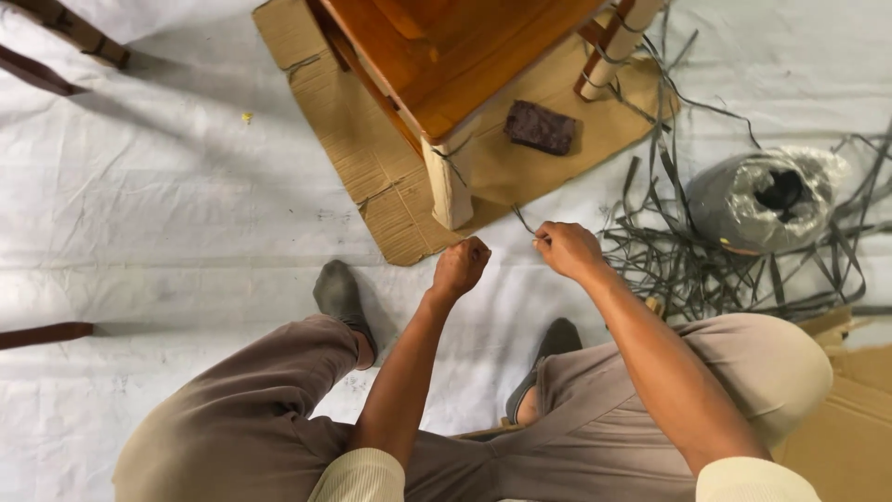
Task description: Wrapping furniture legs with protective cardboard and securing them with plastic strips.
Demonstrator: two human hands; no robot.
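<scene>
- Knees in tan trousers point(232, 418) sit lowest in the head view, spread apart, with both forearms reaching out between them over the white floor sheet point(139, 214).
- Right hand point(569, 249) has its fingers pinched shut on a thin grey strip point(523, 221), which runs up from the fingertips toward the padded chair leg.
- Left hand point(459, 267) is curled into a closed fist just beside the right one; whether the strip passes through it cannot be told.
- Wrapped chair leg point(450, 186), covered in pale material and bound with a strip near its top, stands just beyond both hands on a flattened cardboard sheet point(372, 158).
- Orange-brown wooden chair seat point(446, 46) rises above that leg; a second wrapped leg point(618, 42) leans at the upper right.
- Dark brown rectangular block point(540, 126) lies on the cardboard between the two legs.
- Loose grey strips point(706, 270) are heaped in a tangle on the floor to the right of the right hand.
- Roll wrapped in clear plastic point(762, 200) lies on that tangle, well apart from the hands.
- Two feet in dark socks point(342, 296) rest on the sheet near the hands.
</scene>
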